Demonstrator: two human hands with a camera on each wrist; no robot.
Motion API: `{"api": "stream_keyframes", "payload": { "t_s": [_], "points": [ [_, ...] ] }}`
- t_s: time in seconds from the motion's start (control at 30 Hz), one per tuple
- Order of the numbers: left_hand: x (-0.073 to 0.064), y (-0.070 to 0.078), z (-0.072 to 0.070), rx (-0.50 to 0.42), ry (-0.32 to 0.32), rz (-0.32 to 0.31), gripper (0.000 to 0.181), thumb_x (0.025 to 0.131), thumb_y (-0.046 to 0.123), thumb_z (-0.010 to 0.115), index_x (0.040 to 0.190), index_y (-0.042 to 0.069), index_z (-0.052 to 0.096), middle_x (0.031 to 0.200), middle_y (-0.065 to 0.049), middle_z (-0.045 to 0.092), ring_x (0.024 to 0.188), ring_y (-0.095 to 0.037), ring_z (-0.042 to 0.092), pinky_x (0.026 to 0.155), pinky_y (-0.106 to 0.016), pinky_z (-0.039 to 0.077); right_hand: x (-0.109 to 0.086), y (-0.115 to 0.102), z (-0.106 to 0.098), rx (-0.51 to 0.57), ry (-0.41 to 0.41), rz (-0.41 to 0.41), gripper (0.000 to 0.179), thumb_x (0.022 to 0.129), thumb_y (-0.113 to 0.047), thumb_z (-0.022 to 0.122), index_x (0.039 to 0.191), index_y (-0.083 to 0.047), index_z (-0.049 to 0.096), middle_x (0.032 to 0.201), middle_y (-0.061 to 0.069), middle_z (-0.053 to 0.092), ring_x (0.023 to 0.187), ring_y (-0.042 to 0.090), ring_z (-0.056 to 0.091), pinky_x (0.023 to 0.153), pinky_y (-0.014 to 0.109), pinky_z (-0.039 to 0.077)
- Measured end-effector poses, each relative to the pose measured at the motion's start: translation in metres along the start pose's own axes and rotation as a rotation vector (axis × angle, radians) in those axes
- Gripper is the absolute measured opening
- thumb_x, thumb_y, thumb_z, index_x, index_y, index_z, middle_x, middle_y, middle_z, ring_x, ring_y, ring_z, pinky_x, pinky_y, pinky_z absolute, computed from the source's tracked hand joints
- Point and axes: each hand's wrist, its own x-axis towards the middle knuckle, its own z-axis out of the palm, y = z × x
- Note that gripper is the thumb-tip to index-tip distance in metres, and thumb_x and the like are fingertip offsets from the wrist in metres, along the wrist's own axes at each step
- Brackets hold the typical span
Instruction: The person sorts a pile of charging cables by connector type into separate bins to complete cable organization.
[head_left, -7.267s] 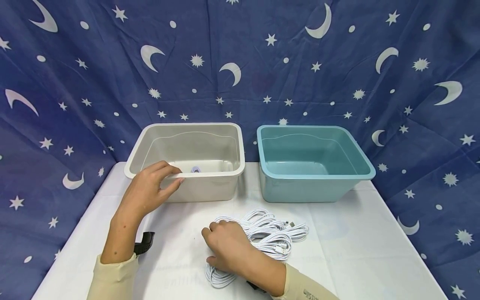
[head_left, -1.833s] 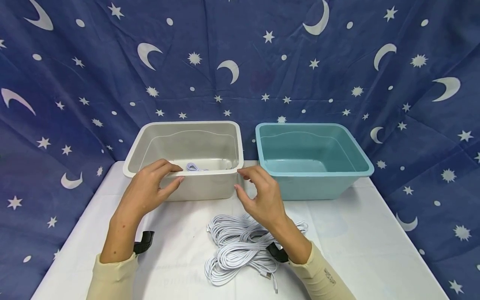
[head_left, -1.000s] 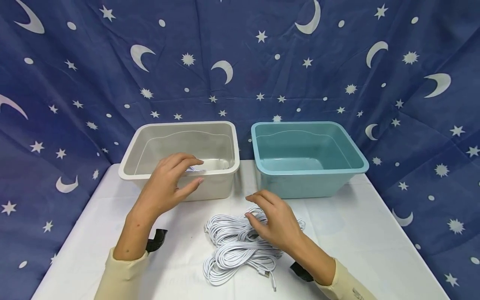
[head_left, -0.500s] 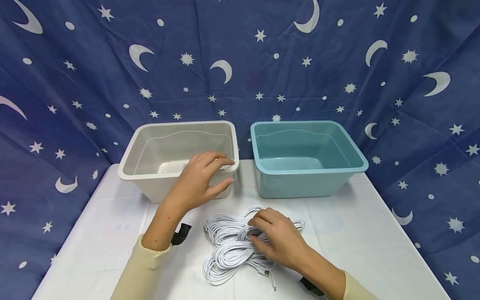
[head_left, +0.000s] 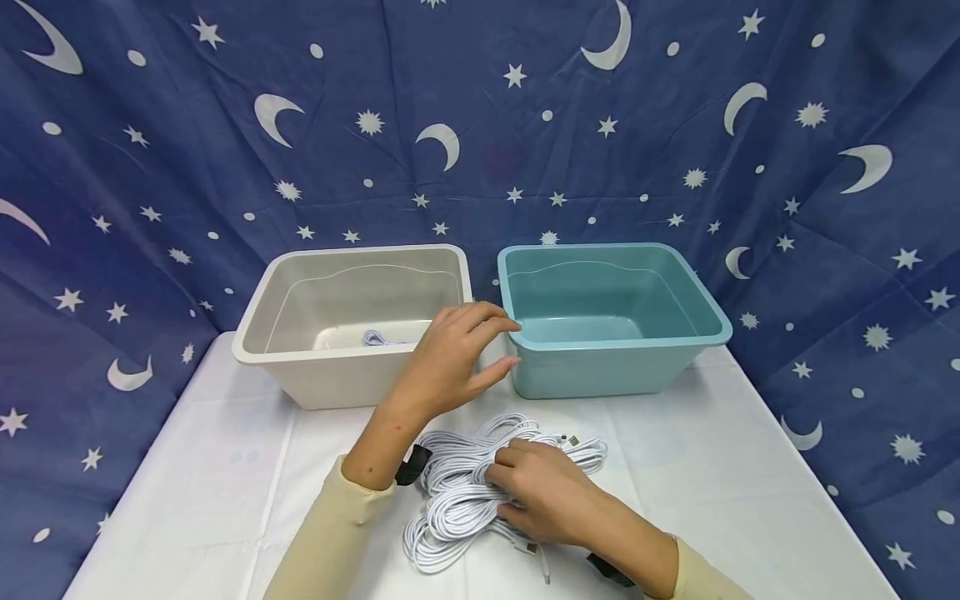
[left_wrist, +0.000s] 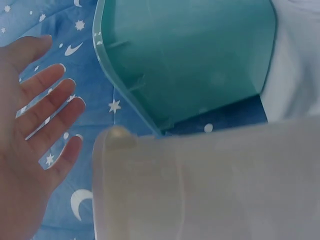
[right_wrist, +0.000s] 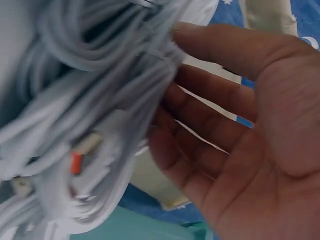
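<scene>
Several coiled white USB cables (head_left: 459,510) lie in a heap on the table, some metal plugs showing. My right hand (head_left: 546,493) is down at the heap's right side. In the right wrist view its thumb and curled fingers (right_wrist: 210,120) close round a cable bundle (right_wrist: 105,85), with some fingertips hidden behind it. My left hand (head_left: 453,360) is held between the two bins with fingers loosely extended, holding nothing. Its fingertips are at the front left corner of the teal bin (head_left: 626,343); touching or not, I cannot tell.
A light grey bin (head_left: 318,377) stands at the back left, partly hidden by my left arm. On its floor lies a small coiled pale cable (head_left: 373,337). A white cloth covers the table (head_left: 187,500), and a blue moon-and-star curtain (head_left: 465,75) hangs behind.
My left hand has left the grey bin's rim and moved right to the teal bin's corner. My right hand has come from the grey bin's right corner down onto the cables and gripped some.
</scene>
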Motion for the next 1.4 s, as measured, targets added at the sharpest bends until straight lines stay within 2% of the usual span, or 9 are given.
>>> {"api": "stream_keyframes", "payload": {
  "t_s": [0.13,0.33,0.53,0.7,0.83,1.0,1.2,1.3,1.4],
  "points": [
    [0.004,0.003,0.012,0.022,-0.008,0.007,0.032,0.094,0.034,0.069,0.122,0.019,0.067,0.121,0.004,0.061,0.118,-0.016,0.055,0.099,-0.039,0.04,0.003,-0.003,-0.002,-0.071,-0.054,-0.034,0.023,0.071,-0.021,0.087,0.084,-0.022,0.067,0.077,-0.011,0.057,0.074,0.01,0.054,0.073,0.029,0.051],
    [0.004,0.003,0.025,0.065,-0.006,0.002,0.029,0.096,0.032,0.068,0.122,0.021,0.068,0.122,0.004,0.062,0.119,-0.017,0.055,0.103,-0.04,0.039,0.005,-0.007,-0.003,-0.132,-0.098,-0.039,0.026,0.07,-0.009,0.084,0.085,-0.022,0.067,0.08,-0.011,0.059,0.075,0.01,0.053,0.076,0.028,0.052],
    [0.002,0.002,0.034,0.079,-0.013,0.003,0.023,0.098,0.029,0.066,0.12,0.023,0.07,0.122,0.004,0.063,0.118,-0.016,0.055,0.107,-0.04,0.036,0.006,-0.007,-0.004,-0.182,-0.115,-0.089,0.025,0.07,-0.012,0.084,0.087,-0.021,0.068,0.082,-0.01,0.058,0.08,0.01,0.057,0.078,0.028,0.053],
    [0.001,0.002,0.038,0.06,0.024,-0.001,0.02,0.098,0.024,0.066,0.117,0.022,0.072,0.119,0.005,0.064,0.116,-0.017,0.055,0.106,-0.037,0.036,0.004,-0.007,-0.008,-0.202,-0.127,-0.118,0.026,0.07,-0.012,0.082,0.089,-0.02,0.066,0.083,-0.009,0.059,0.08,0.011,0.056,0.072,0.029,0.052],
    [0.001,0.002,0.041,0.042,0.067,-0.007,0.018,0.098,0.022,0.066,0.114,0.022,0.074,0.115,0.006,0.066,0.113,-0.016,0.057,0.105,-0.035,0.037,0.003,-0.007,-0.015,-0.2,-0.1,-0.134,0.027,0.07,-0.01,0.081,0.09,-0.02,0.065,0.083,-0.01,0.059,0.079,0.011,0.056,0.071,0.028,0.051],
    [0.002,0.002,0.043,0.024,0.097,-0.007,0.017,0.098,0.021,0.066,0.112,0.022,0.075,0.112,0.007,0.067,0.11,-0.015,0.058,0.103,-0.034,0.039,-0.001,-0.005,-0.028,-0.143,-0.052,-0.114,0.027,0.069,-0.012,0.08,0.087,-0.021,0.063,0.083,-0.011,0.058,0.081,0.01,0.056,0.072,0.028,0.052],
    [0.003,0.002,0.044,0.03,0.075,-0.015,0.016,0.098,0.022,0.067,0.112,0.022,0.074,0.115,0.007,0.066,0.112,-0.015,0.056,0.101,-0.034,0.039,-0.006,0.003,-0.041,-0.073,-0.013,-0.089,0.028,0.068,-0.015,0.078,0.091,-0.022,0.062,0.086,-0.011,0.056,0.084,0.009,0.055,0.076,0.028,0.051],
    [0.004,0.003,0.045,0.04,0.066,-0.022,0.015,0.098,0.023,0.066,0.111,0.022,0.074,0.115,0.008,0.065,0.111,-0.014,0.056,0.1,-0.034,0.039,-0.008,0.008,-0.049,-0.041,0.025,-0.084,0.03,0.068,-0.013,0.077,0.093,-0.022,0.063,0.087,-0.01,0.055,0.084,0.009,0.053,0.078,0.028,0.05],
    [0.004,0.003,0.045,0.048,0.072,-0.028,0.014,0.097,0.024,0.067,0.109,0.023,0.074,0.114,0.008,0.065,0.109,-0.014,0.056,0.098,-0.034,0.04,-0.01,0.013,-0.057,0.002,0.084,-0.085,0.032,0.067,-0.01,0.076,0.094,-0.021,0.063,0.088,-0.01,0.053,0.081,0.008,0.049,0.074,0.025,0.047]
  ]
}}
